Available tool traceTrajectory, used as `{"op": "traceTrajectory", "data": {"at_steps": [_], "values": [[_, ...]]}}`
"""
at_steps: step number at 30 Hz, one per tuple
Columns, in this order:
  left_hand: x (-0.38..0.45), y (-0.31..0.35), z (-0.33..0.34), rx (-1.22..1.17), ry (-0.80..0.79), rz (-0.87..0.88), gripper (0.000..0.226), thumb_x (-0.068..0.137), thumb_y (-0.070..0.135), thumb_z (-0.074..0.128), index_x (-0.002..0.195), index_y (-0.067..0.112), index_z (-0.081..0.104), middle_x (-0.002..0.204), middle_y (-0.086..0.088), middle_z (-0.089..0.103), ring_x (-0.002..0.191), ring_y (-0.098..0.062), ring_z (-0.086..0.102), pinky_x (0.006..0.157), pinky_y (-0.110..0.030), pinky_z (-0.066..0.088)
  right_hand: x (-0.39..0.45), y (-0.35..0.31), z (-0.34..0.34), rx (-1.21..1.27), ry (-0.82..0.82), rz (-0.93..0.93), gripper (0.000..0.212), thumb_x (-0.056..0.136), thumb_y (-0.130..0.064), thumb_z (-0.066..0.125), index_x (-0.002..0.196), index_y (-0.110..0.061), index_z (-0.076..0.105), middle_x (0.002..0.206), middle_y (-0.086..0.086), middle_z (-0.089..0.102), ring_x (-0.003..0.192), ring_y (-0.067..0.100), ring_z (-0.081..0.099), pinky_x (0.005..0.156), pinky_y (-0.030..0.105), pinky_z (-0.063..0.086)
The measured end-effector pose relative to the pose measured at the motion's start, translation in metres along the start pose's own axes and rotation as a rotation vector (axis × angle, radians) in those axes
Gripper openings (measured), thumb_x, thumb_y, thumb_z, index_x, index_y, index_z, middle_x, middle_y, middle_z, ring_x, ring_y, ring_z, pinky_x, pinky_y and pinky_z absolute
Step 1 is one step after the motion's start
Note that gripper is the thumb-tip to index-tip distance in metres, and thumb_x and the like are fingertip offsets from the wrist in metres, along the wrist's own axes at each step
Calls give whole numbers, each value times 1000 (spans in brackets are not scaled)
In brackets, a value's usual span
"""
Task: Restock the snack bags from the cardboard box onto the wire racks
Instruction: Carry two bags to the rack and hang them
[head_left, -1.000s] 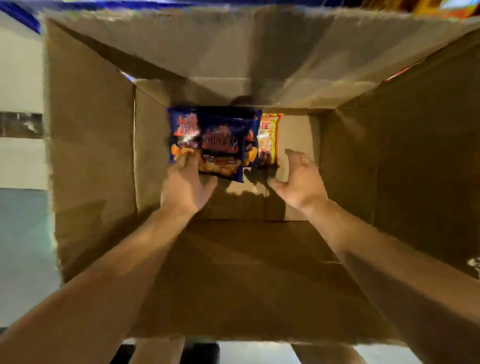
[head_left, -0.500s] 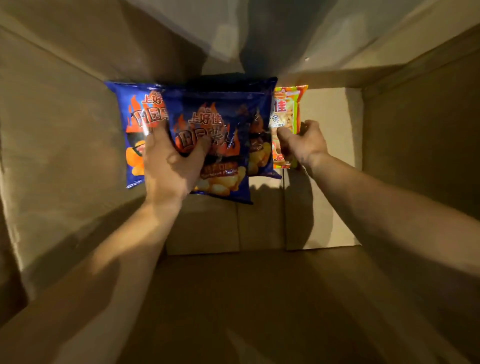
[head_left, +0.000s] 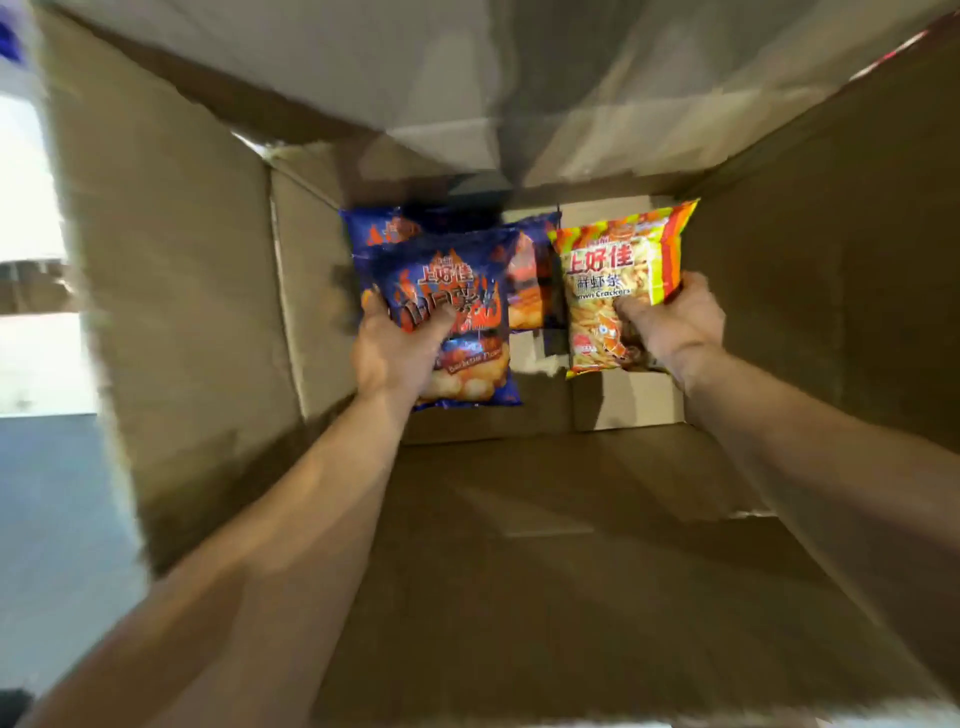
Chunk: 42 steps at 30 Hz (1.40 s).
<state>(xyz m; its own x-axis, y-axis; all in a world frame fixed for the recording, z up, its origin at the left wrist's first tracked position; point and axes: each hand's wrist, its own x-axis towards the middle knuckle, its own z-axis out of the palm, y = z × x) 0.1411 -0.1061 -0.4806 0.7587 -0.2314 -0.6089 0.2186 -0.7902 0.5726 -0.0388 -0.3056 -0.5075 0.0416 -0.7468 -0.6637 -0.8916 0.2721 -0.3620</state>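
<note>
Deep inside the cardboard box (head_left: 171, 291), both arms reached down toward its floor, and each hand had a snack bag. The left hand (head_left: 397, 353) held the blue bag (head_left: 457, 291), a flame-printed pack with round puffs pictured at its near end. Its grip was closed around the bag's left edge, the thumb (head_left: 441, 319) pressed across the front and the fingers curled behind, mostly hidden. The right hand (head_left: 670, 322) held the yellow-and-orange bag (head_left: 618, 280), labelled prawn crackers. That grip was likewise closed on the pack: the thumb lay over the front near its middle and the fingers wrapped the right edge. This bag tilted a little, its far end leaning right.

Both held bags sat over the far part of the box floor, the blue one left, the yellow one right, apart from each other. Between and behind them lay at least 2 more blue bags (head_left: 530, 280), partly covered; 1 showed its top edge at the far left, another its right half in the gap. Whether the held bags touched the floor could not be told.

Box walls rose on all 4 sides, with the flaps open. Motion blur smeared the left wall. Outside it, at the left, pale flooring (head_left: 47, 493) showed.
</note>
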Motion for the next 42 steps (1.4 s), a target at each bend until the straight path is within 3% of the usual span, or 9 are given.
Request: {"op": "traceTrajectory", "data": {"at_steps": [3,7,10,15,20,23,28,37,42], "values": [[-53,35,-52,8,13,-23,63,78,42,83,128,19,52,110,6,65,103,-20,64,91,-23,47,-79,-24,-51,51,11,-51,63,83,-39,80,132,-10,51,131,9,63,118,29,60,94,34,46],[-120,83,-132,-113,20,33,66,69,49,85,124,28,55,114,8,70,106,-19,66,95,-41,53,-193,-57,-108,189,-3,-125,66,82,-39,81,135,-20,46,128,3,64,114,25,63,101,45,51],[-167,119,-202,-205,29,101,57,73,39,86,119,23,57,110,5,69,100,-17,66,88,-29,55,-273,-81,-144,243,2,-156,60,83,-41,80,129,-25,46,121,-2,65,111,26,65,98,51,53],[-211,139,-324,-284,3,152,63,60,57,83,114,34,58,101,10,74,96,-19,71,91,-48,56,-389,-122,-169,346,-13,-231,54,84,-39,79,127,-25,49,113,-7,66,106,21,66,99,51,52],[-258,126,-433,-366,154,177,38,73,39,86,98,28,60,89,6,73,75,-7,68,87,-43,57,-475,-164,-165,421,-95,-376,29,79,-44,78,101,-44,59,103,-15,66,99,16,67,90,45,55],[-288,106,-479,-408,238,192,34,81,30,83,107,22,62,94,8,72,83,-8,68,90,-41,56,-516,-188,-160,454,-234,-456,29,88,-30,76,111,-33,59,108,-5,71,90,12,71,67,30,58],[-338,74,-541,-440,434,197,46,79,42,82,116,26,61,103,11,73,96,-10,69,96,-43,54,-569,-227,-146,399,-384,-634,43,89,-35,75,126,-26,57,116,-9,70,103,13,69,95,45,55],[-408,40,-640,-503,709,225,45,81,47,79,117,28,59,109,10,71,101,-11,67,97,-35,50,-659,-279,-97,309,-540,-855,44,90,-34,74,130,-24,58,120,-7,69,109,16,67,99,44,53],[-414,3,-687,-603,778,215,49,80,42,81,120,24,60,105,10,72,99,-11,69,98,-43,53,-698,-312,-57,274,-545,-903,40,89,-39,73,124,-29,57,118,-7,68,106,17,67,99,48,53]]}}
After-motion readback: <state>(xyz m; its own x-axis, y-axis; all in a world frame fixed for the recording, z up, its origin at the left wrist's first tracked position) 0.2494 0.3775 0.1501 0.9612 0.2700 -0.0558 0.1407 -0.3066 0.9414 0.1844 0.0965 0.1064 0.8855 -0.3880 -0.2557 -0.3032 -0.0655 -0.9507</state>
